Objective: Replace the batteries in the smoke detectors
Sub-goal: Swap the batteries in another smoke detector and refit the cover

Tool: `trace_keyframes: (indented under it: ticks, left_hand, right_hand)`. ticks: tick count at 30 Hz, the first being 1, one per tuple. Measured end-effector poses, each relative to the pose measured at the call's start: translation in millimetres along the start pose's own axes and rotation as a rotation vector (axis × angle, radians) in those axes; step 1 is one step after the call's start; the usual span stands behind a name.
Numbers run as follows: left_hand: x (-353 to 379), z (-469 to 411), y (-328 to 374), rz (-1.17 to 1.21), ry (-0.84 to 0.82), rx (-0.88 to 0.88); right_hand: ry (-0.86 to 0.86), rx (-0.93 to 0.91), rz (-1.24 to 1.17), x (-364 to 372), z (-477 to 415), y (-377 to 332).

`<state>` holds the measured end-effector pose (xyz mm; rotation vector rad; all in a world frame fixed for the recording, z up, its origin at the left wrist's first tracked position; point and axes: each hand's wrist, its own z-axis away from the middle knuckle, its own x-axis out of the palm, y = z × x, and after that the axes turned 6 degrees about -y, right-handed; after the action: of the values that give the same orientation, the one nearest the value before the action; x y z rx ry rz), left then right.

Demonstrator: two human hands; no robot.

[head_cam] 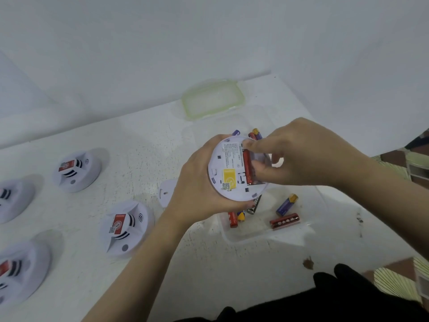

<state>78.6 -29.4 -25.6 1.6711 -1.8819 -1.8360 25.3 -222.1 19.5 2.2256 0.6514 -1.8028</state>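
Head view: at the centre of the frame the right hand (301,154) pinches a red cylindrical battery (246,166) with thumb and curled fingers. The battery lies in the open bay of a round white plastic smoke detector (228,168), which the left hand (197,182) grips by its rim, underside up, above the table. Whether the battery is going in or coming out cannot be told, and the fingers hide the rest of the bay. Just below sits a clear plastic box (267,235) holding loose red and purple batteries (284,221), its green-rimmed lid (213,98) lying apart at upper centre. A white round cover plate (166,190) rests on the white table (209,275) behind the left hand, so I judge this unit mid-swap, with closing still to do. Four more white detectors (126,228) stand dome-up at the left of the frame; nothing shows whether they are done.
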Motion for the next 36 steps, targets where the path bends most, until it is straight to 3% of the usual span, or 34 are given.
trace_keyframes:
  ticks: [10, 21, 36]
  left_hand:
    - [-7, 0, 0, -0.002, 0.001, 0.023]
    - [-6, -4, 0, -0.004, 0.036, 0.060]
    - [-5, -4, -13, 0.155, 0.065, 0.054]
  right_hand:
    - [-0.190, 0.018, 0.070, 2, -3, 0]
    - [-0.067, -0.051, 0.064, 7, -3, 0]
    - [-0.122, -0.011, -0.002, 7, 2, -8]
